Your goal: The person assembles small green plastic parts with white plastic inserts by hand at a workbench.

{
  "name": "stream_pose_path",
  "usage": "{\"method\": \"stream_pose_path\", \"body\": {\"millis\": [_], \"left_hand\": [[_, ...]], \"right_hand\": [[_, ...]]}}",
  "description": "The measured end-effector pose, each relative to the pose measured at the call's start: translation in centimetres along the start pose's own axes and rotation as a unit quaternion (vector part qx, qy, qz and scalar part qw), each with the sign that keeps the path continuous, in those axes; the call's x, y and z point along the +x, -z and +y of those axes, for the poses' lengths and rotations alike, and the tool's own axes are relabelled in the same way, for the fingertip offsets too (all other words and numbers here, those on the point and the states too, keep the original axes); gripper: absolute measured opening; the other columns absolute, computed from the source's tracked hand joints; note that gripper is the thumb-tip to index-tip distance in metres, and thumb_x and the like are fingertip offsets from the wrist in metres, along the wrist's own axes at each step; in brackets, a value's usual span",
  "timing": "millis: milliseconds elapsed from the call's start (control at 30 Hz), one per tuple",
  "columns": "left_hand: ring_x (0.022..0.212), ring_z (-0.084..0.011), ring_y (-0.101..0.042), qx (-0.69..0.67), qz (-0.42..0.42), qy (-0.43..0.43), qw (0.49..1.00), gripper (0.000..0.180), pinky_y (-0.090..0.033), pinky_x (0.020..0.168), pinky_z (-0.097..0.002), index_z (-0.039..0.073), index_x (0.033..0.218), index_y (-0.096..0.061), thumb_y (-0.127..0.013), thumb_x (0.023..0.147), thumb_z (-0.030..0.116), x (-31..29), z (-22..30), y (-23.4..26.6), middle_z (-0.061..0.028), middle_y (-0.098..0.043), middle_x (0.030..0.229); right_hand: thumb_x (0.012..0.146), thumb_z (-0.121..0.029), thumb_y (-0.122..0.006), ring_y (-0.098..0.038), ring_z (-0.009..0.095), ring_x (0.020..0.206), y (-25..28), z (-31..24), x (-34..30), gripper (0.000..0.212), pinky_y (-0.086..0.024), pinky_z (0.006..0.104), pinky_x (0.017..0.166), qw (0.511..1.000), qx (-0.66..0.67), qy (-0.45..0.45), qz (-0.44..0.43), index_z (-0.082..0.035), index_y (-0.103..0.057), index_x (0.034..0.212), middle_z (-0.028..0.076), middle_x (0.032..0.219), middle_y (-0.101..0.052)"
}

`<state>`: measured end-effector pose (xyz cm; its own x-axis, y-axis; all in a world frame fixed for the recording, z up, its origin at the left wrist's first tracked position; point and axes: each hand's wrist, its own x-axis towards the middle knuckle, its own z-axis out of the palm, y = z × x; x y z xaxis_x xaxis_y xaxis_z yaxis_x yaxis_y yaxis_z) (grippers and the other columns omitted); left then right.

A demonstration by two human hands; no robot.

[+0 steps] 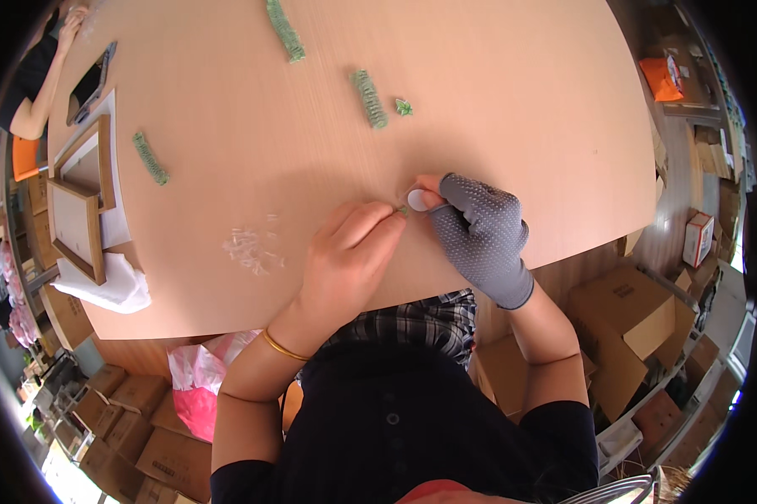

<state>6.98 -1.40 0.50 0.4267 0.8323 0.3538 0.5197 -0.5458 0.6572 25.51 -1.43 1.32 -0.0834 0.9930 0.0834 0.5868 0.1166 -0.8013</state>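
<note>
My left hand (351,252) is bare and closed, its thumb and forefinger pinching a small green piece (402,209). My right hand (482,235), in a grey dotted glove that leaves the fingertips bare, grips a small white round disc (416,200) close beside that piece. Whether disc and piece touch, I cannot tell. Beyond my hands lies a row of stacked green pieces (369,99), with a single green leaf-shaped piece (404,107) next to it. Left of my left hand, small see-through bits (255,249) lie scattered on the table.
On the table (546,126) lie two more green stacks, one far (286,32) and one left (150,158). Wooden frames (78,220) and a white cloth or bag (105,286) sit at the left edge. Another person's arm (44,92) rests far left. Cardboard boxes (622,323) stand below the table.
</note>
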Motion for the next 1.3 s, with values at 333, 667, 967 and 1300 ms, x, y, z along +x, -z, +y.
{"method": "stream_pose_path", "body": {"millis": [333,667,967,1300], "left_hand": [[0.076,-0.0258,-0.063,0.002,0.003,0.011,1.000,0.016,-0.052,0.065,-0.0351,0.000,0.088,-0.070,-0.076,0.075,-0.007,0.25,0.05,0.13,-0.0089,-0.066,0.090],[0.077,-0.0249,-0.064,0.007,0.004,0.011,1.000,0.017,-0.053,0.065,-0.0342,0.000,0.088,-0.071,-0.076,0.074,-0.007,0.19,0.11,0.05,-0.0085,-0.066,0.091],[0.079,-0.0257,-0.064,0.002,-0.011,0.018,1.000,0.019,-0.052,0.066,-0.0348,0.000,0.091,-0.071,-0.076,0.074,-0.008,0.30,0.21,0.34,-0.0088,-0.065,0.092],[0.083,-0.0267,-0.064,0.006,-0.020,-0.008,1.000,0.023,-0.054,0.070,-0.0355,-0.002,0.092,-0.066,-0.071,0.070,-0.007,0.18,-0.11,0.49,-0.0101,-0.062,0.096]], "right_hand": [[0.092,-0.002,-0.066,-0.072,0.026,0.073,0.11,-0.39,0.14,0.013,-0.055,0.0302,0.069,1.000,-0.002,0.022,-0.007,-0.002,-0.071,0.104,0.015,0.085,-0.072],[0.082,-0.001,-0.073,-0.068,0.029,0.070,-0.36,0.14,-0.01,0.019,-0.055,0.0339,0.063,0.998,0.003,0.048,0.042,-0.006,-0.068,0.100,0.010,0.081,-0.069],[0.076,0.004,-0.072,-0.070,0.030,0.074,-0.19,0.34,-0.06,0.029,-0.056,0.0338,0.065,0.998,0.002,0.056,0.014,-0.005,-0.067,0.104,0.010,0.086,-0.071],[0.081,0.001,-0.072,-0.068,0.031,0.067,-0.05,-0.29,0.23,0.019,-0.055,0.0354,0.063,0.997,-0.037,0.065,-0.006,-0.004,-0.069,0.100,0.011,0.078,-0.068]]}}
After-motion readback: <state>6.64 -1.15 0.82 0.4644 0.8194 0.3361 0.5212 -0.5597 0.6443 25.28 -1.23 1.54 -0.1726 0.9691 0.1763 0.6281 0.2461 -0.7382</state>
